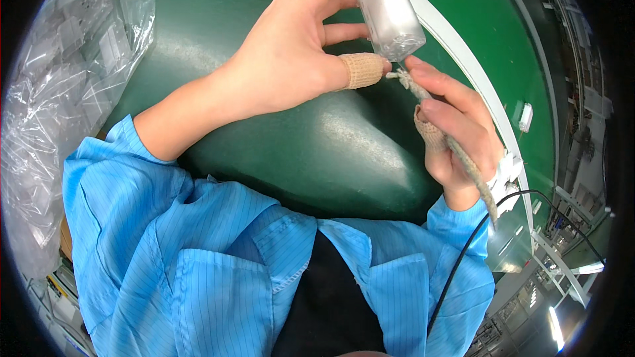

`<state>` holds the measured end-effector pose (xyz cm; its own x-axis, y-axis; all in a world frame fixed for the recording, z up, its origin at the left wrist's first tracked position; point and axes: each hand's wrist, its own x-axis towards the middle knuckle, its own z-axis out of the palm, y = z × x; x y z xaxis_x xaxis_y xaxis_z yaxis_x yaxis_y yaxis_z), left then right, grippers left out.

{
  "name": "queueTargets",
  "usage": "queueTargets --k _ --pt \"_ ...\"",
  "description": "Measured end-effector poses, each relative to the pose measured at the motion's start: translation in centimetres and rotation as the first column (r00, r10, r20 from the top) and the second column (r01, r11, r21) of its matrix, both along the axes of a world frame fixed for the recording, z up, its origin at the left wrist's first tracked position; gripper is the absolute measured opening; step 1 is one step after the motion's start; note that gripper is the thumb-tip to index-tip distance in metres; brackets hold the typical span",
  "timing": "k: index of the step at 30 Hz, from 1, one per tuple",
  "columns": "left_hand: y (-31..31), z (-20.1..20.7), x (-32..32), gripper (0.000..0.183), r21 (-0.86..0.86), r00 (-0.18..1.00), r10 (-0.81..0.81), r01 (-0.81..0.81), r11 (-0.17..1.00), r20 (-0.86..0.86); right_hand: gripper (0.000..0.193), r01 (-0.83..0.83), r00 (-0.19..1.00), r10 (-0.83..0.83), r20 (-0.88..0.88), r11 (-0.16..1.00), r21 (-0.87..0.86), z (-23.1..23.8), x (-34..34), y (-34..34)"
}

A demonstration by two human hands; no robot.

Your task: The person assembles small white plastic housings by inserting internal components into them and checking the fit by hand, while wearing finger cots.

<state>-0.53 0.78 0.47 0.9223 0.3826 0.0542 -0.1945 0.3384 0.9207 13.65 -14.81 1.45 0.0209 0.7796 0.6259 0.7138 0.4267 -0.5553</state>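
Note:
My left hand (pixel 291 53) grips a pale, box-shaped part (pixel 391 16) with a shiny, clear-looking end, fingers on its far side and thumb at its near end. A tan knitted sleeve (pixel 364 71) covers that thumb. My right hand (pixel 463 129) is closed round a slim stick-like tool (pixel 475 173) wrapped in greyish cloth, knotted near its front. The tool's thin tip reaches the near lower corner of the part, beside my left thumb; whether it touches is too small to tell. Another tan sleeve (pixel 431 131) is on my right thumb.
A clear plastic bag (pixel 142 20) full of boxy transparent parts lies at the left. Beneath my hands is a green work surface (pixel 198 13). A curved white strip (pixel 456 46) runs along the right, with a small white piece (pixel 526 118) beyond it. A black cable (pixel 456 261) crosses my right sleeve.

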Motion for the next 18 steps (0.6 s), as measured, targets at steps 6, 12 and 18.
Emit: queueTargets --k 6,12,18 --pt "-0.2 -0.9 0.3 0.076 0.022 1.0 -0.011 0.011 1.0 0.012 0.028 0.026 0.999 -0.026 0.027 1.0 -0.01 -0.1 -0.2 0.0" --pt "0.8 -3.1 0.6 0.072 0.211 0.997 0.063 -0.073 0.975 0.052 0.026 0.017 1.0 -0.015 0.023 0.998 -0.056 0.1 -0.2 0.3" --pt "1.2 -0.9 0.5 0.076 0.073 1.0 -0.027 0.026 0.997 0.011 0.023 0.034 0.999 -0.034 0.006 0.997 -0.065 0.6 -0.4 0.5"
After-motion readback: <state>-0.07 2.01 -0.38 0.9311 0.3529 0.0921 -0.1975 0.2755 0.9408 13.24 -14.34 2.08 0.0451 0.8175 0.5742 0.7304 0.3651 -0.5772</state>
